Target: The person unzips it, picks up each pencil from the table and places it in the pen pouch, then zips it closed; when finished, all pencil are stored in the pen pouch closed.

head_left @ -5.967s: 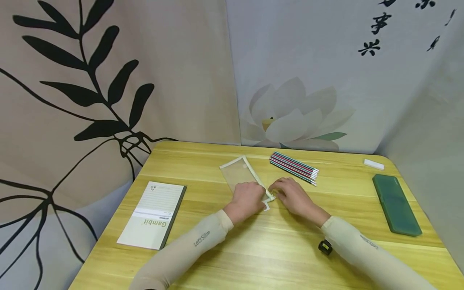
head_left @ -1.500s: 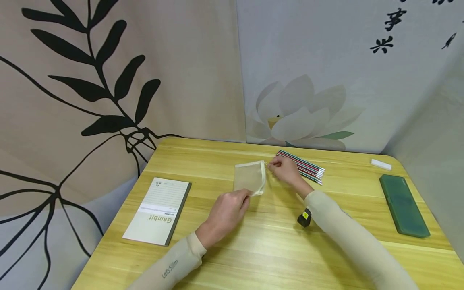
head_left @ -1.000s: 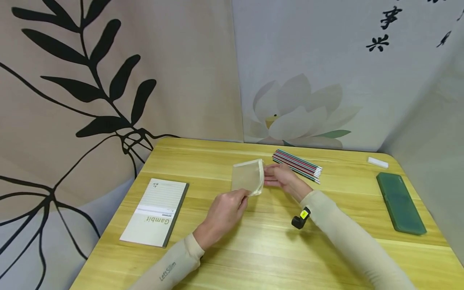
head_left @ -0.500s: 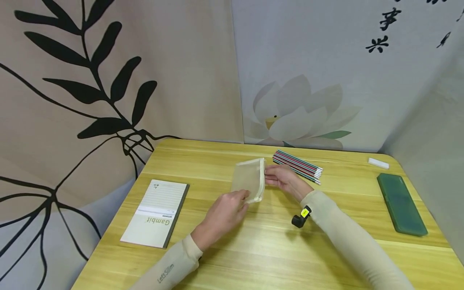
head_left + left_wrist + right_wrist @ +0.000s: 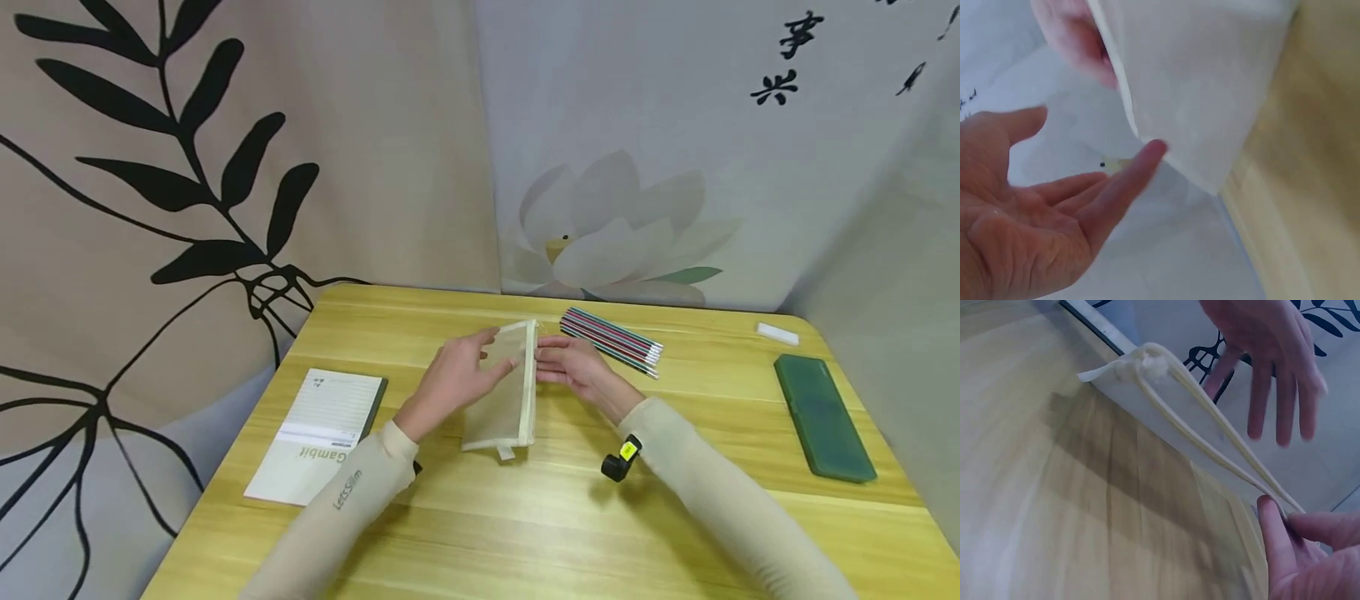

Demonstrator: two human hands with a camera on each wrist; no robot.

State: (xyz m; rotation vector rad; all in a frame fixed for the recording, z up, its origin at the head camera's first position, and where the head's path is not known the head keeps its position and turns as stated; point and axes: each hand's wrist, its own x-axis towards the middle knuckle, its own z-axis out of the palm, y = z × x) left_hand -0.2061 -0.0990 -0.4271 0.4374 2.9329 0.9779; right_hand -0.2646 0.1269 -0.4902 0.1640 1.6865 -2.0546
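A pale translucent zip pouch (image 5: 498,408) stands on its side above the table, a small white tab at its near end. In the right wrist view its zipper edges (image 5: 1191,434) part into a narrow gap. My right hand (image 5: 581,367) pinches the zipper edge near the far end between thumb and fingers. To the pouch's left is my left hand (image 5: 453,375), fingers extended and spread. In the left wrist view the left hand (image 5: 1029,225) has one fingertip overlapping the pouch (image 5: 1191,94); whether it touches cannot be told.
A bundle of striped pencils (image 5: 611,342) lies just behind the right hand. A notebook (image 5: 322,433) is at the left, partly covered by the left sleeve. A green case (image 5: 823,417) and a white eraser (image 5: 777,334) lie at the right.
The left hand has released the pouch's near corner, moved up and left, and spread its fingers. The right hand, earlier at the zipper pull, now holds the edge. The pouch's mouth has been unzipped.
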